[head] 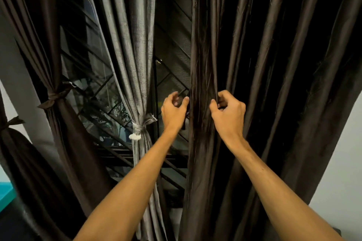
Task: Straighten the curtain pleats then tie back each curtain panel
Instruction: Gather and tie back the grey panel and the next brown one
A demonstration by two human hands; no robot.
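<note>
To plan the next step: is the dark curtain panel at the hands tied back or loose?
Loose: the dark curtain panel hangs straight, no tie visible around it.

Both hands pinch the dark curtain.

Window, far centre-left: dark frame, glass crossed by diagonal dark bars. Outside is dark; a leafy plant shows faintly through the lower panes. Plain pale wall at right, evenly lit. Grey-white wall at left, in shade. Teal surface at near left edge, identity unclear. Room light dim overall.
</note>
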